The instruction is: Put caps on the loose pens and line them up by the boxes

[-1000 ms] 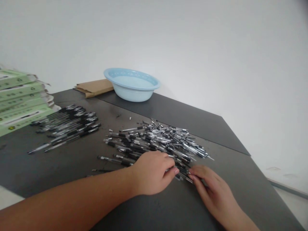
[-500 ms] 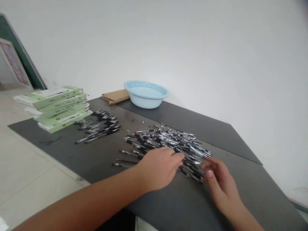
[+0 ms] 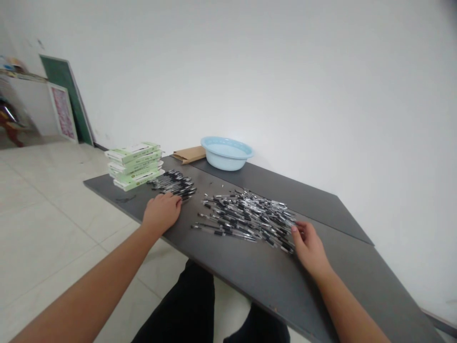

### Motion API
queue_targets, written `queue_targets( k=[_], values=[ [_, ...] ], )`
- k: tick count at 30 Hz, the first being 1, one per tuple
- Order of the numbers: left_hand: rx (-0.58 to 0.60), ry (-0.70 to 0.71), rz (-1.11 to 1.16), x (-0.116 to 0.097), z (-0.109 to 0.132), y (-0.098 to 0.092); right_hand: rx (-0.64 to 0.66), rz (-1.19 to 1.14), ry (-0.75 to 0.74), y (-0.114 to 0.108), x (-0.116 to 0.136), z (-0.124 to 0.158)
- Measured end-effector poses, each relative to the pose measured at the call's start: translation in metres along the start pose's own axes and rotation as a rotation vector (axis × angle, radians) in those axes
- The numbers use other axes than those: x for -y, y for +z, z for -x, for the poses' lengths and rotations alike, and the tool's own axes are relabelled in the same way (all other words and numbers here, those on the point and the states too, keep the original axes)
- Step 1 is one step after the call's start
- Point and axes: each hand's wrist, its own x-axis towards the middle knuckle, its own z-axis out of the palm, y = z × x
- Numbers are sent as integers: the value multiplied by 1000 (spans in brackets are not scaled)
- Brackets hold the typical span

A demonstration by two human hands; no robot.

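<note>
The left hand (image 3: 161,212), palm down, is seen left of the middle of the frame, with its curled fingers brought to the near edge of a smaller row of pens (image 3: 174,182). Whether a pen is gripped there cannot be made out, as the fingertips are hidden. At the right of the frame, the right hand (image 3: 309,245) is held against the right end of a large heap of pens (image 3: 250,214), its thumb and fingers partly curled; whether anything is pinched in that grip is likewise unclear.

The heap is spread across the middle of the frame on a dark bench (image 3: 250,269), with the pens crossed over one another at the back and a few laid more nearly parallel at its lower left. The smaller row is set apart from the heap, to its upper left, just beside a stack of green and white boxes (image 3: 137,164). Behind them, near the top centre of the bench, a pale blue basin (image 3: 227,155) is placed with a flat brown paper packet (image 3: 189,155) at its left.

In the upper left of the frame, a green board (image 3: 62,76) and a framed picture (image 3: 64,112) are leaned upright above a tiled floor (image 3: 53,214).
</note>
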Motion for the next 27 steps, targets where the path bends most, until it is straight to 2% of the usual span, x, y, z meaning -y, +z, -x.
queue_targets(
  k=[4,8,17,22,27],
  values=[
    [10,-55,-29,3,-7,6,12,2,-16,3,-4,-1],
    [-30,-111,-56,4,-16,12,24,1,-24,7,-8,-2],
    [-113,-123,-60,8,-31,18,45,13,-17,7,-12,-3],
    [-154,-71,-39,9,-30,21,51,25,-13,7,-9,-3],
    [-165,93,20,3,-28,20,42,44,-25,7,-7,-4]
  ],
)
